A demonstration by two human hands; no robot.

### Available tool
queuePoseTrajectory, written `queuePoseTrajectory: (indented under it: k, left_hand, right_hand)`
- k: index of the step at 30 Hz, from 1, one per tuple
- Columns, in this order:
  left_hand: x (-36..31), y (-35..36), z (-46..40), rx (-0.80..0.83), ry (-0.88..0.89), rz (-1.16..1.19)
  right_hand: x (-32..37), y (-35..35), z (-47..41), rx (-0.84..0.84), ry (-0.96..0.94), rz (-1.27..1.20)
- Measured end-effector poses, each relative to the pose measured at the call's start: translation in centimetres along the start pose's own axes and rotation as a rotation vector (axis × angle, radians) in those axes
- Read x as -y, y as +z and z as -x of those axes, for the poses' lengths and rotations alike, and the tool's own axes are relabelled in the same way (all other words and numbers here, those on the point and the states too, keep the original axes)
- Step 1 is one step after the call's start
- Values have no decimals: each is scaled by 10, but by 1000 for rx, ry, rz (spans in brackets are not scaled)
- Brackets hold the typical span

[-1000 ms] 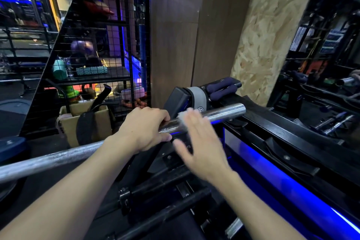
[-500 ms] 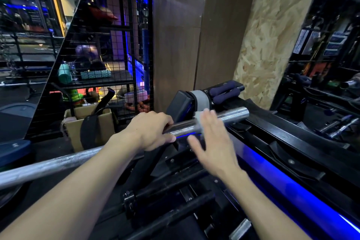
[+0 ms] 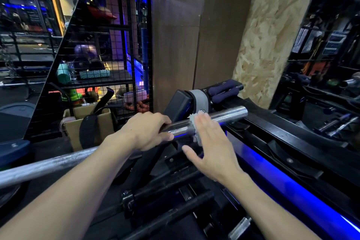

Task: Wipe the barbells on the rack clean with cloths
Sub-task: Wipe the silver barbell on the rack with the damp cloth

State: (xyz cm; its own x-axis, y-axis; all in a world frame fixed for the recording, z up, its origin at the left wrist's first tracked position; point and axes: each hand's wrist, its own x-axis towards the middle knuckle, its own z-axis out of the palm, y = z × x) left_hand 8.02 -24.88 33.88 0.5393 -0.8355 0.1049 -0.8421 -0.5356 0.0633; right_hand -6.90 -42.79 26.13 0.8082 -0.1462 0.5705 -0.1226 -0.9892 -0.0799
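A steel barbell (image 3: 228, 115) runs from the lower left up to its shiny sleeve end at centre right, lying across the black rack (image 3: 272, 142). My left hand (image 3: 145, 131) grips the bar just left of the sleeve, fingers curled over it. My right hand (image 3: 211, 147) has its fingers straight and presses a small white cloth (image 3: 194, 122) flat against the sleeve. Only the cloth's edge shows past my fingers.
A wire-mesh storage cage (image 3: 101, 54) with balls and rollers stands behind on the left, with a cardboard box (image 3: 87, 122) in front of it. A wooden pillar (image 3: 194, 35) rises behind the rack. A blue light strip (image 3: 292, 191) runs along the rack's right side.
My right hand and the cloth slid right along the sleeve, then back left toward my left hand. My left hand kept its grip on the bar.
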Motion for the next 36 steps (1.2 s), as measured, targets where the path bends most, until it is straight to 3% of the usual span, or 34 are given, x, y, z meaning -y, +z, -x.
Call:
queuePoseTrajectory:
  k: [2,7,11,14,18,21,25,27,29,33,36]
  left_hand:
    - [0,0,1,-1,3,1]
    - [1,0,1,15,1,7]
    - [1,0,1,22,-2,19]
    - [1,0,2,21,-1,15]
    - [3,0,1,28,7,21]
    - [5,-2,-2,64,18,38]
    - [5,-6,-3,98,39,48]
    - [7,-5,-3,100,33,60]
    - [8,-4,-4,97,27,84]
    - [9,-4,-6,98,3,115]
    - [6,-3,-7,99,11,93]
  right_hand:
    - [-21,-2,-4,-4,3,67]
    - [-53,-16,-23,-27,284,52]
    - [13,-5,-10,-54,44,-69]
    - [16,-1,-4,1,-51,-1]
    - [-28,-7,-13,-38,151,15]
    - [-15,-3,-15,-60,214,-31]
    - [52,11,-4,-85,-59,-109]
    - [54,17,-2,-60,-131,-52]
    - [27,17,-5,-40,-102,41]
    - [-25,9,-5,-31,159,86]
    - [2,14,-3,-66,114,43]
